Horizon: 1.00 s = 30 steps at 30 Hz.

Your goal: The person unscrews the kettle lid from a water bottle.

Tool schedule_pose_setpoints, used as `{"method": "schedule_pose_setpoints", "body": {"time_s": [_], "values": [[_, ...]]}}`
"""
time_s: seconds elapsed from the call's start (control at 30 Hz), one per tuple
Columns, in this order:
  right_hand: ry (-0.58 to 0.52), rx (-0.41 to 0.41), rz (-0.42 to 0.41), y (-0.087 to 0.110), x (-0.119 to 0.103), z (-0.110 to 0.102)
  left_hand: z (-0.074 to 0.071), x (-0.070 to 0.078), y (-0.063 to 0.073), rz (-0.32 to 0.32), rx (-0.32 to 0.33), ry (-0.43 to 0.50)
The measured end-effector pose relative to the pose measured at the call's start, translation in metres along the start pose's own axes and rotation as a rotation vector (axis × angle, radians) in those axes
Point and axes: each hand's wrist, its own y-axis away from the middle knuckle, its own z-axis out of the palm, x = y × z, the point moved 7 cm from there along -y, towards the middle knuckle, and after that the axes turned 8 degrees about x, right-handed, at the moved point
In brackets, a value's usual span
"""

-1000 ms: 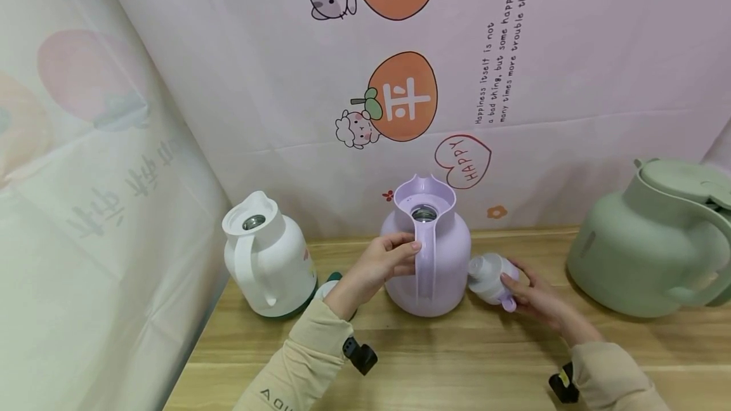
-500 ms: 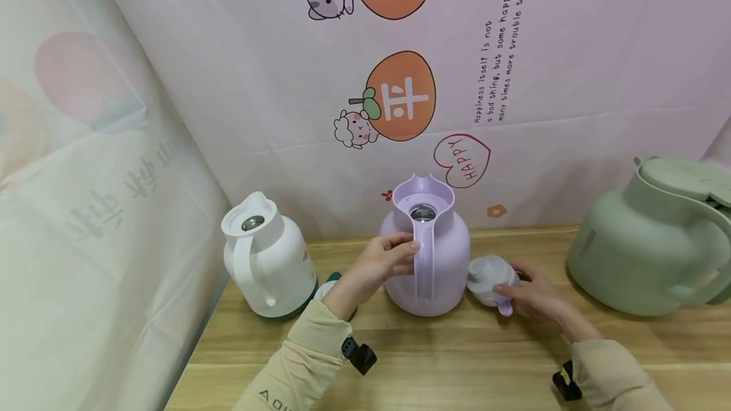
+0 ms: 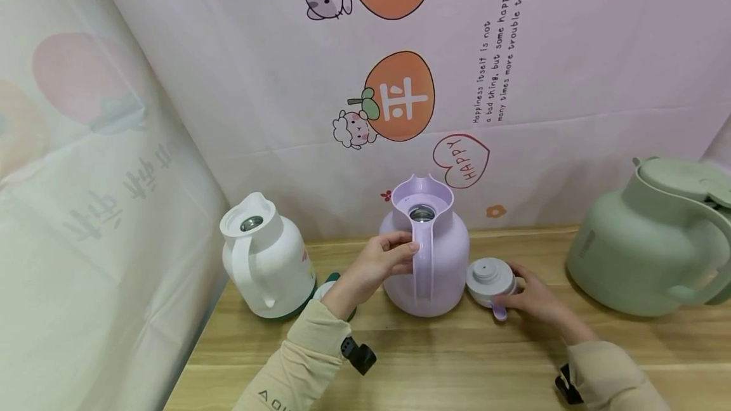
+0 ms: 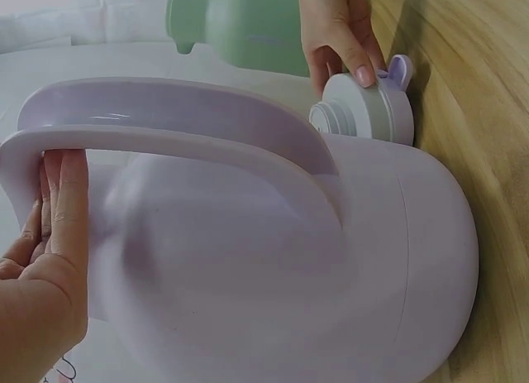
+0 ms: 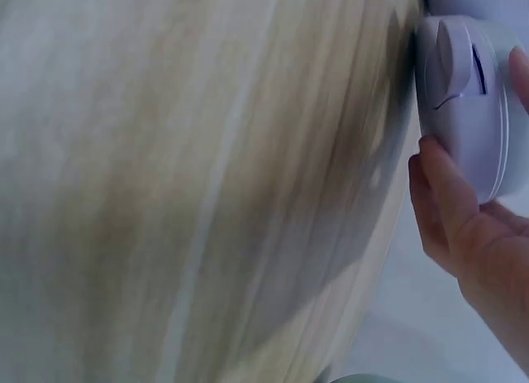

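Observation:
A lilac vacuum jug [image 3: 451, 274] stands upright on the wooden table, its mouth uncovered with a metallic opening inside. My left hand [image 3: 371, 265] holds its handle, thumb against the side and fingers passing beneath the grip in the left wrist view. Right beside the jug, my right hand [image 3: 537, 302] grips the jug's lid [image 3: 485, 281] from its right side. The lid sits upside down, grey stepped plug facing up and lilac tab [image 3: 499, 313] toward me. In the right wrist view the lid's lilac top [image 5: 467, 139] is close against the wood.
Left of the lilac jug stands a white vacuum jug [image 3: 285, 265], also uncovered. A white and green lid [image 3: 325, 288] lies beside it, partly hidden behind my left wrist. At the right is a large green jug [image 3: 628, 252] with its lid on. A printed cloth [image 3: 274, 94] hangs behind the table [image 3: 445, 360].
My right hand has tipped the lid from leaning on its side to plug-up and brought it slightly down at the table. My left hand stays on the jug handle.

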Motion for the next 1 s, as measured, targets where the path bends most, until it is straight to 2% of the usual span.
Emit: {"method": "schedule_pose_setpoints", "body": {"time_s": [0.4,0.53,0.8,1.0], "values": [[0.036,0.041,0.007,-0.004,0.001,0.005,-0.007,0.001,-0.002,0.030,0.002,-0.002],[0.037,0.045,0.013,-0.005,0.003,0.007,-0.009,-0.001,-0.003,0.024,0.001,0.016],[0.062,0.041,0.020,-0.011,0.002,0.008,-0.006,0.000,-0.004,0.007,-0.006,0.038],[0.066,0.013,0.024,-0.013,0.001,0.008,-0.005,-0.002,-0.004,-0.007,-0.010,0.066]]}}
